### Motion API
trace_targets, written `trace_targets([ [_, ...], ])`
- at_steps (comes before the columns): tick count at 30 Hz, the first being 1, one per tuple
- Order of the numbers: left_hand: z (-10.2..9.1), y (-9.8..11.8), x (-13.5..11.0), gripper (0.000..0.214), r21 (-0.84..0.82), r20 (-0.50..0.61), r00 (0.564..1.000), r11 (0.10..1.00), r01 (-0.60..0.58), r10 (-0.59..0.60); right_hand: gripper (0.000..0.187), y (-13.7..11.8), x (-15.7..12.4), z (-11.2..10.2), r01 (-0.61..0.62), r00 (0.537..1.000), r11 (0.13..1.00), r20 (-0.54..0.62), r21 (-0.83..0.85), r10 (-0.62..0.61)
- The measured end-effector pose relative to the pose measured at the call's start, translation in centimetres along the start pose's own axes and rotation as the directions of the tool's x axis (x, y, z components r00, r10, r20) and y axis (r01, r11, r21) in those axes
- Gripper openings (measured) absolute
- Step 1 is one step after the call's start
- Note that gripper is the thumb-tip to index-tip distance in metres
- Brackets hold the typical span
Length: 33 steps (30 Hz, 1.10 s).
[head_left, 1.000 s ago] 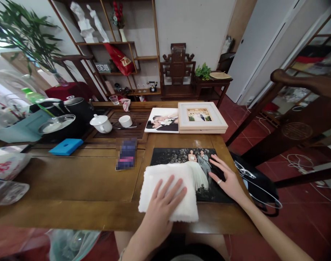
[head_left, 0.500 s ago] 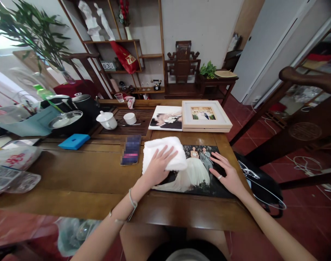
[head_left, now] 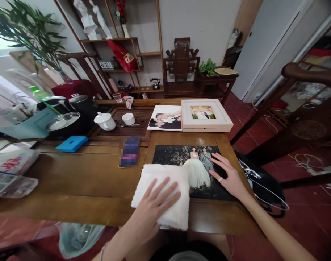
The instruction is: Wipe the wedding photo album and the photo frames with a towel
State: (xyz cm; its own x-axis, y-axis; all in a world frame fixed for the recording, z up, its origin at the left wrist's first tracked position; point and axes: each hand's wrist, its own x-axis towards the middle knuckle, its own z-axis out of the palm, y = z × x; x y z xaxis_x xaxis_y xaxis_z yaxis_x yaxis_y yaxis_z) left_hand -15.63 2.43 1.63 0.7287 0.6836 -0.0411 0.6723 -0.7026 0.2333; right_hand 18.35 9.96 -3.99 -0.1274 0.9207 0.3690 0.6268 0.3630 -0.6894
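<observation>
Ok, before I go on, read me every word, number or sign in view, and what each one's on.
"7", on the red cloth; the character after it is blurred.
"03", on the white number blocks; the third block is unclear.
Red lettering on the plastic bag: too blurred.
Print on the clear package: too small.
Round sign on the chair back at right: too faint.
Pixelated flat thing: unreadable.
White towel and dark photo: none seen.

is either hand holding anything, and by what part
Nothing looks gripped: the left hand lies flat on top of the white cloth, and the right hand is spread over the photo's right end.
</observation>
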Motion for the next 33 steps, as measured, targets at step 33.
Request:
trace_targets([
  [33,0.4,-0.7,4.1,0.102,-0.016,-0.019,0.997,0.997,0.075,-0.075,0.037,0.1,0.2,0.1,-0.001,1.0,1.0,-0.007,-0.031,0.001],
])
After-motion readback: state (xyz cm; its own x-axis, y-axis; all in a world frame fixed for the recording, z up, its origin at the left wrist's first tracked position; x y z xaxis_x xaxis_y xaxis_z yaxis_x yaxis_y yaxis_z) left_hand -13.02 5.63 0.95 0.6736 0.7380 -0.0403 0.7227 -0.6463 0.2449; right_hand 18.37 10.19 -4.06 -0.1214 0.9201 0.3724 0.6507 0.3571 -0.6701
